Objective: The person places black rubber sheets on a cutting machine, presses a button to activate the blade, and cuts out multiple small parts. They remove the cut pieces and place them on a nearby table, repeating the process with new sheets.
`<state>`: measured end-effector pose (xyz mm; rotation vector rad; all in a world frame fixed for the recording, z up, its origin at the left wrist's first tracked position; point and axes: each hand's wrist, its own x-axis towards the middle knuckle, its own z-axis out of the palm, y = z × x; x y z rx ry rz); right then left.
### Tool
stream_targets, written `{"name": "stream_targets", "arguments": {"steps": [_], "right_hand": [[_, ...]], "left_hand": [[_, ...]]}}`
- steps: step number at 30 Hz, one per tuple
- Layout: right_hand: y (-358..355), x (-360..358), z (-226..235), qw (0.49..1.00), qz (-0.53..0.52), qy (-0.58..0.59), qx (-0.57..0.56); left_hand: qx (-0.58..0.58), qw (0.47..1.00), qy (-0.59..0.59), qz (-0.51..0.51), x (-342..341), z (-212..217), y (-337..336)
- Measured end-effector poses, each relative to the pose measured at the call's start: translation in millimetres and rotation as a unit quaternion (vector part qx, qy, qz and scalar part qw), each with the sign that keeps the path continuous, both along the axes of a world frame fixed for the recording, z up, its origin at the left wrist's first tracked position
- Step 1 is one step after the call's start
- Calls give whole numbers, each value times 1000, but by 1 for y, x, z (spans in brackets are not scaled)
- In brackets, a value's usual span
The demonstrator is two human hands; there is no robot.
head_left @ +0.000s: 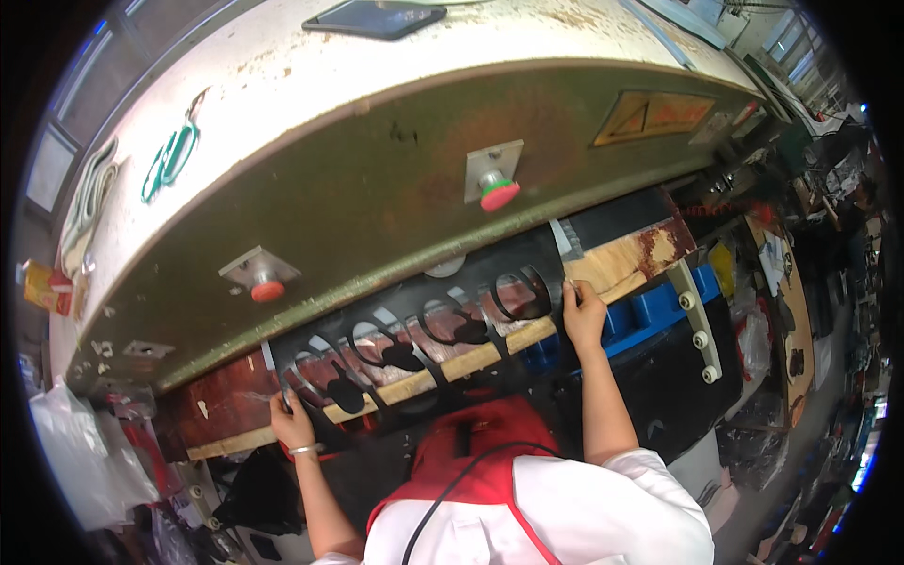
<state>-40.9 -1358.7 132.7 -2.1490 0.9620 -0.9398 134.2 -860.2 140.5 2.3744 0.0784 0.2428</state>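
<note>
A thin black sheet [523, 256] with a row of several curved cut-out openings stretches between my two hands. My left hand [293, 421] pinches its left end, and my right hand [585, 317] pinches the right end. Some loose-looking black cut pieces hang at the openings. Beneath the sheet, a worn reddish-brown board [221, 394] with a pale wooden front edge shows through the holes. My fingertips partly hide the sheet's two ends.
Ahead stands a dark green machine front [377, 179] with a red push button [268, 290] and another red button [499, 195]. Green-handled scissors [171, 162] and a dark tablet-like device [375, 17] lie on its white top. A blue bin [654, 309] sits right; plastic bags [89, 461] hang left.
</note>
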Motion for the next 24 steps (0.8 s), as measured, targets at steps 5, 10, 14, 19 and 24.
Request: {"name": "stream_targets", "arguments": {"steps": [5, 10, 14, 19, 24], "right_hand": [[2, -33, 11, 984, -3, 23, 174], [46, -12, 58, 1000, 12, -28, 8], [128, 33, 63, 954, 258, 116, -96], [145, 10, 58, 977, 203, 14, -58], [116, -31, 72, 829, 147, -229, 489]], "left_hand": [[19, 1000, 14, -3, -32, 5, 5], [34, 997, 63, -33, -77, 15, 25], [77, 986, 128, -73, -104, 15, 38], [143, 985, 97, -27, -159, 15, 39], [6, 986, 151, -69, -188, 20, 52]]}}
